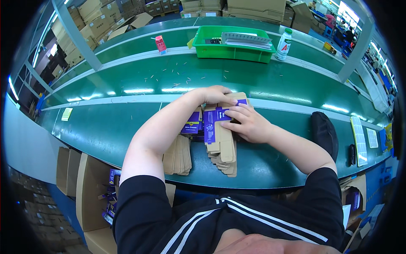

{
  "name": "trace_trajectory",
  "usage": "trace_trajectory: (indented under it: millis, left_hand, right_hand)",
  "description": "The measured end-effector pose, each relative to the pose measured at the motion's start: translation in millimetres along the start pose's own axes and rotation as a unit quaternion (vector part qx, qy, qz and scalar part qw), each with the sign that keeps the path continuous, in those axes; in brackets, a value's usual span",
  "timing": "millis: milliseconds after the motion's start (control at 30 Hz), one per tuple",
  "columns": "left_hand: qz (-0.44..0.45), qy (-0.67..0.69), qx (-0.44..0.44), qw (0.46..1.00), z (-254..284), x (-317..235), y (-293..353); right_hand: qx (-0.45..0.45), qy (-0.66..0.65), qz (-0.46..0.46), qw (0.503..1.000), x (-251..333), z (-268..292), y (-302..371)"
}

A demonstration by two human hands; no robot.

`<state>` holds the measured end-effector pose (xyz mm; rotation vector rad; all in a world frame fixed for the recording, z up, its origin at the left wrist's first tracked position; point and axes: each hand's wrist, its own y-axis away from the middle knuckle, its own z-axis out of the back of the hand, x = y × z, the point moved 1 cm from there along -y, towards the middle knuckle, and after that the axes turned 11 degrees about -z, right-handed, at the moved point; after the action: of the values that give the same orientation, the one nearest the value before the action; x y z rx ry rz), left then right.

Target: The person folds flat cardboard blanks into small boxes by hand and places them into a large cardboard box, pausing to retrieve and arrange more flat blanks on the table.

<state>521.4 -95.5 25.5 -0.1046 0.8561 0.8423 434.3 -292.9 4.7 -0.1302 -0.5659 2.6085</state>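
A flat purple-and-brown folding carton lies on top of a fanned stack of brown carton blanks. My left hand reaches across to its far end, fingers curled over the edge and partly hidden. From the right, my right hand grips the carton's side, its fingertips on the printed face. Left of it, partly behind my left forearm, are purple printed cartons. Another stack of brown blanks lies just nearer to me.
Beyond the hands stand a green bin with papers, a white bottle and a red drink carton. Small scraps litter the green table. A black pouch lies at right. Below left, an open cardboard box holds purple cartons.
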Motion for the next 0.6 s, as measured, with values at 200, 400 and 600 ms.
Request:
trace_trajectory:
  millis: [200,400,600]
  left_hand:
    - [0.043,-0.023,0.036,0.998,-6.6,-15.9,3.0]
    - [-0.002,-0.055,0.004,0.999,-14.8,-19.3,10.0]
    - [0.045,-0.094,0.016,0.994,-17.6,-40.0,21.7]
  right_hand:
    - [-0.097,0.099,-0.035,0.99,27.7,0.1,25.5]
    - [-0.122,0.092,-0.18,0.972,31.3,-9.3,54.5]
    - [-0.023,-0.135,-0.425,0.895,27.8,-18.4,64.2]
